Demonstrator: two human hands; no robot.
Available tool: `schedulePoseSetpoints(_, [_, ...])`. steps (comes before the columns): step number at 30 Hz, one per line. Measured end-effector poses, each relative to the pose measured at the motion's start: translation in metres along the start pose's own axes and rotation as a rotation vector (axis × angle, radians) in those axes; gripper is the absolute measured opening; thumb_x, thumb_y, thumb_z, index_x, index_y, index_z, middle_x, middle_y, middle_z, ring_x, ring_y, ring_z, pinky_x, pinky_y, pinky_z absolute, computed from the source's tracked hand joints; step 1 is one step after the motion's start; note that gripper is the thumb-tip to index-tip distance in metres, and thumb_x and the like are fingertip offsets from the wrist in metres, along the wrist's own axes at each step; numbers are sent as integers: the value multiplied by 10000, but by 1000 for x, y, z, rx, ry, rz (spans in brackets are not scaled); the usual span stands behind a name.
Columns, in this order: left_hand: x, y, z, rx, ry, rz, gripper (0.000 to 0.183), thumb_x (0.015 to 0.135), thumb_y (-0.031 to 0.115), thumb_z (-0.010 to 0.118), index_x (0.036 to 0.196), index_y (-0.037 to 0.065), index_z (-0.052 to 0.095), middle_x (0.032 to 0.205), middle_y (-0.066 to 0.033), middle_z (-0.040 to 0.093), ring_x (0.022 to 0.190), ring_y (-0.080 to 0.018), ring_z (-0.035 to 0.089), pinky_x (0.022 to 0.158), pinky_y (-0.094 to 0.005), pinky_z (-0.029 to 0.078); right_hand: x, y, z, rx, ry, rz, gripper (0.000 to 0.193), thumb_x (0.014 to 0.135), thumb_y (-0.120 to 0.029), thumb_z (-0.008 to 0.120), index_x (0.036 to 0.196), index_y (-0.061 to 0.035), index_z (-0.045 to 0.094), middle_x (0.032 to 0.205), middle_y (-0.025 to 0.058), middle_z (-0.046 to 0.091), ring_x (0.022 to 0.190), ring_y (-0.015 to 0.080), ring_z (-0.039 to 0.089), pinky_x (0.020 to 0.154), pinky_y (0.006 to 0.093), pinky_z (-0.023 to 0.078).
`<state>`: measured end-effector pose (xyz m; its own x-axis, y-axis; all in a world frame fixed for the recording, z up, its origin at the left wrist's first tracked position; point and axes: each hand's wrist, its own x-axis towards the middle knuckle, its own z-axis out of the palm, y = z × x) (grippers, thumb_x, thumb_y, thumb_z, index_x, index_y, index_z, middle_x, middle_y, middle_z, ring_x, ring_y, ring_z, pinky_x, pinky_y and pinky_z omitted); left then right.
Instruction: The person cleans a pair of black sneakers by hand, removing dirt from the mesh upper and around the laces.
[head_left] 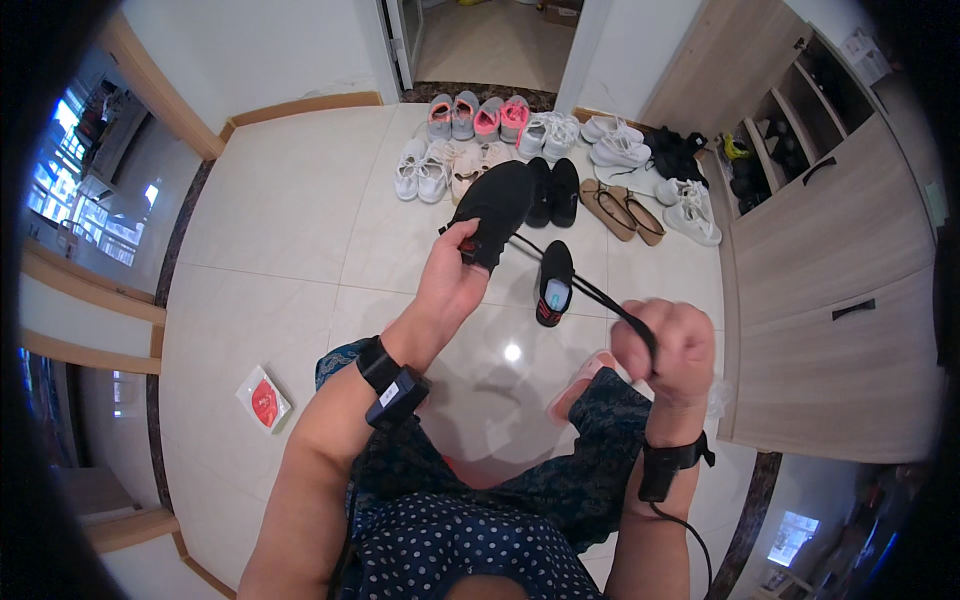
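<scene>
Writing first: the pale insole of the lone black shoe on the tiled floor, just off the middle toward 3 o'clock, bears a small light-blue printed mark, and red stripes cross its heel. A reddish patch shows on the held black shoe, close to the thumb, too small to make out. A white label sits on the wrist device of the left arm, its print too fine to read. At 8 o'clock, a white packet with a red patch lies flat on the floor, its lettering likewise unclear.

The left hand grips the held shoe, toward 12 o'clock from the middle; the thumb presses near the heel, while most of the fingers are hidden behind it. The right hand, at about 4 o'clock, is blurred by motion, its fingers curled in around a black strap. That strap runs from beside the held shoe at roughly 10 o'clock, past the lone shoe; where its ends lie cannot be seen.

Pairs of shoes stand in rows at 12 to 1 o'clock. Toward 2 o'clock, the cabinet's shelves hold dark, hard-to-distinguish contents. The doorway at 12 o'clock is cut off by the upper edge.
</scene>
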<state>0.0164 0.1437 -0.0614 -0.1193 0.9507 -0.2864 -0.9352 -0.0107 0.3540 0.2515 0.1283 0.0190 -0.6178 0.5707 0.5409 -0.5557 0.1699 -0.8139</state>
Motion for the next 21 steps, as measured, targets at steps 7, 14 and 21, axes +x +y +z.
schedulePoseSetpoints(7, [-9, -11, 9, 29, 88, -48, 335, 865, 42, 503, 1181, -71, 503, 1174, -157, 581, 1062, -244, 570, 974, -322, 437, 8, 17, 8, 101, 450, 326, 99, 881, -54, 586, 949, -9, 531, 867, 104, 635, 602, 95, 528, 513, 184, 405])
schedulePoseSetpoints(14, [-23, -25, 2, 195, -59, -169, 264, 892, 117, 524, 1124, -8, 546, 1067, -86, 620, 959, -174, 599, 856, -311, 480, 12, 59, 8, 60, 735, 414, 256, 883, -53, 593, 1125, 25, 568, 944, 78, 635, 786, 157, 654, 657, 223, 523])
schedulePoseSetpoints(21, [-38, -27, 18, 197, -121, -160, 294, 943, 215, 502, 1147, 6, 541, 1083, -85, 621, 978, -173, 604, 880, -301, 487, 14, 70, 11, -134, 766, 382, 187, 863, -55, 627, 1029, 32, 624, 916, 68, 652, 763, 125, 640, 659, 214, 508])
